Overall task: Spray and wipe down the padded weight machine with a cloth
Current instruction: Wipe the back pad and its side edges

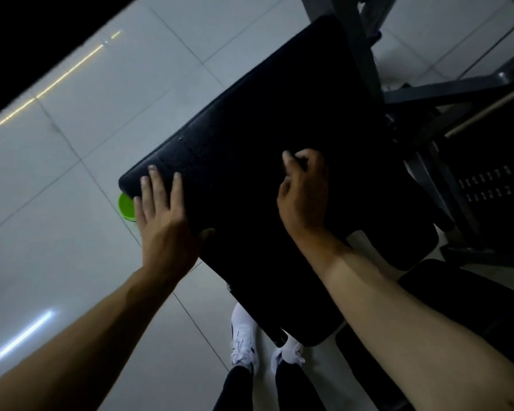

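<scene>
The weight machine's black padded bench (250,120) runs diagonally across the head view. My left hand (161,212) lies flat on its near left corner, fingers spread, thumb at the pad's edge, holding nothing. My right hand (303,191) presses on the middle of the pad with fingers curled. A dark fold, apparently the cloth (298,160), shows between thumb and fingers and is hard to tell from the pad in the dim light. No spray bottle is in view.
A green round container (126,206) sits on the tiled floor under the pad's left corner. The grey machine frame (365,54) and a weight stack (487,185) stand to the right. Another black pad (472,298) lies under my right forearm. My white shoes (244,336) stand below the bench.
</scene>
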Action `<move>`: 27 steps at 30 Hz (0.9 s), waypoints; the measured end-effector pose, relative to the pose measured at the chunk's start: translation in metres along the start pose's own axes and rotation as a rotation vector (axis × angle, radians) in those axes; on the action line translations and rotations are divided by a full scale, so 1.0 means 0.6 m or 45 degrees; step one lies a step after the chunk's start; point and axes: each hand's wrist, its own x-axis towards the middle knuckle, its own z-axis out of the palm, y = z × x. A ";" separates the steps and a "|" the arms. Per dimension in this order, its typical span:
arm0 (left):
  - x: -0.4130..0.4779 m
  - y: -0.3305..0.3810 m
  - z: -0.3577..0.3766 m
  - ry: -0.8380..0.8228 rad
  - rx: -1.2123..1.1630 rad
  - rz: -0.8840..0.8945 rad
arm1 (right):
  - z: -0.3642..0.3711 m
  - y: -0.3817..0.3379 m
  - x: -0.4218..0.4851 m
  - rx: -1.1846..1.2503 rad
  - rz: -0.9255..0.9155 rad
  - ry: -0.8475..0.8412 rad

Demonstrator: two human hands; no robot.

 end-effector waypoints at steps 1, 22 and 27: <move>0.009 -0.015 -0.011 -0.004 0.010 -0.051 | 0.013 -0.026 -0.025 0.001 -0.093 -0.049; 0.057 -0.034 -0.036 -0.200 -0.161 -0.340 | 0.077 -0.145 -0.037 -0.107 -0.663 -0.236; 0.055 -0.035 -0.039 -0.196 -0.166 -0.311 | 0.063 -0.091 0.110 -0.189 -0.636 -0.019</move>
